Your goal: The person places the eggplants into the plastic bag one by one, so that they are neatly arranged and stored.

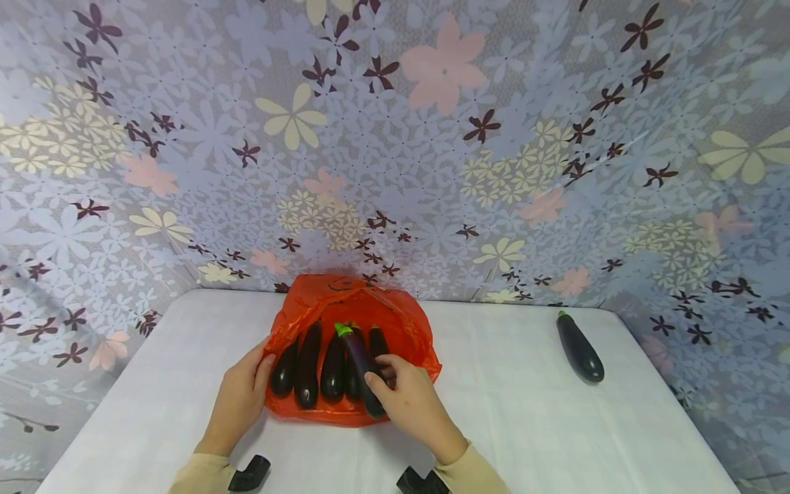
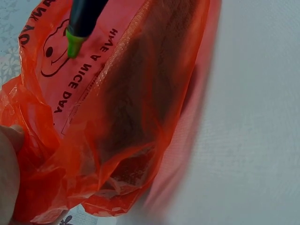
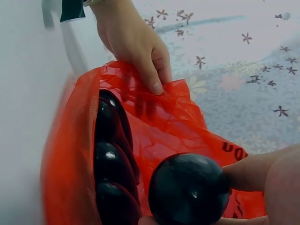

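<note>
A red plastic bag [image 1: 412, 317] lies with its mouth open toward me, and several dark eggplants [image 1: 307, 367] sit side by side in it. My left hand [image 1: 242, 391] grips the bag's left edge, thumb on the inside. At the bag's right part, my right hand [image 1: 416, 406] holds an eggplant [image 1: 364, 367] with a green stem, thumb on one side and fingers on the other. The stem points away from me into the bag. Its round dark end [image 3: 190, 190] shows close up in the right wrist view. Smiley printing [image 2: 56, 51] marks the bag's inner wall.
One more eggplant [image 1: 580, 348] lies on the right side of the white-covered table [image 1: 506, 384]. A flower-patterned cloth backdrop [image 1: 395, 171] rises right behind the table. Black wrist straps or mounts [image 1: 249, 473] are on both wrists.
</note>
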A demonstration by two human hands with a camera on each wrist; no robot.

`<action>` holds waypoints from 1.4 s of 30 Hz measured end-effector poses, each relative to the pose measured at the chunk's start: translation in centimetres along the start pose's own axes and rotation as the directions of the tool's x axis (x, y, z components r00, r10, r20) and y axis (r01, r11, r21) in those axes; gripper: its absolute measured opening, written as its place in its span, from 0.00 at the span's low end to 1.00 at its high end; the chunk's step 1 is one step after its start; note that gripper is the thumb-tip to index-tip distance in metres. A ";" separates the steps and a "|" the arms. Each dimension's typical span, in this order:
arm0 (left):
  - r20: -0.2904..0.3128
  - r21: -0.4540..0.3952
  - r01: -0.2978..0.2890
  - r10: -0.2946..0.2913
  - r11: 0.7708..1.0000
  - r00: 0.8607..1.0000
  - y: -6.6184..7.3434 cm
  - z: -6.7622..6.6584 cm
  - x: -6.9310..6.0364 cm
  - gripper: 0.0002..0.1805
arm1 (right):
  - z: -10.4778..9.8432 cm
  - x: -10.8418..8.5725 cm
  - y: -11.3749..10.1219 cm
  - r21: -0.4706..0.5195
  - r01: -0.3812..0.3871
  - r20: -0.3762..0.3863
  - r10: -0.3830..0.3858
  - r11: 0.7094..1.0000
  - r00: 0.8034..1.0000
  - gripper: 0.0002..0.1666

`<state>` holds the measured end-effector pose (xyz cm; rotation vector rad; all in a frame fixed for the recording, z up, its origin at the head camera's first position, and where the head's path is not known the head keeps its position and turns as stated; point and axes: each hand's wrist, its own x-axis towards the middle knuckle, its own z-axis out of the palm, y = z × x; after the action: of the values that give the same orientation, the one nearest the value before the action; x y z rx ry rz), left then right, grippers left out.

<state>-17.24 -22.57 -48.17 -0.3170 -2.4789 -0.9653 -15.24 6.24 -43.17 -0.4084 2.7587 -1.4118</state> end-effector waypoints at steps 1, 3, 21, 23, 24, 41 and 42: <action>0.003 0.000 0.001 -0.001 1.000 1.000 0.0 0.0 0.0 0.22 | 0.2 0.1 0.0 0.002 -0.002 -0.003 0.002 1.000 1.000 0.27; 0.004 -0.001 0.001 -0.001 1.000 1.000 0.0 0.0 0.0 0.23 | 0.5 0.4 0.0 -0.001 -0.010 -0.010 0.010 1.000 1.000 0.27; 0.016 -0.003 0.008 -0.008 1.000 1.000 0.0 0.1 -0.1 0.23 | 3.3 2.8 -0.3 0.059 -0.036 -0.041 0.039 0.998 0.998 0.27; 0.017 -0.003 0.009 -0.009 1.000 1.000 0.0 0.1 -0.1 0.22 | 3.6 3.0 -0.4 0.067 -0.039 -0.047 0.042 0.997 0.998 0.27; 0.017 -0.002 0.008 -0.008 1.000 1.000 0.0 0.1 -0.1 0.22 | 3.7 3.1 -0.5 0.070 -0.044 -0.048 0.047 0.997 0.998 0.27; 0.017 0.011 0.017 -0.018 1.000 1.000 -0.2 0.2 -0.2 0.22 | 6.1 4.4 -1.5 0.023 -0.071 -0.119 0.073 0.997 0.990 0.26; 0.018 0.011 0.017 -0.017 1.000 1.000 -0.2 0.2 -0.2 0.22 | 6.2 4.4 -1.5 0.015 -0.070 -0.128 0.071 0.997 0.989 0.26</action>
<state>-17.14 -22.58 -48.49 -0.3026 -2.5063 -0.9601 -18.37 -0.56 -45.14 -0.2246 2.8319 -1.4859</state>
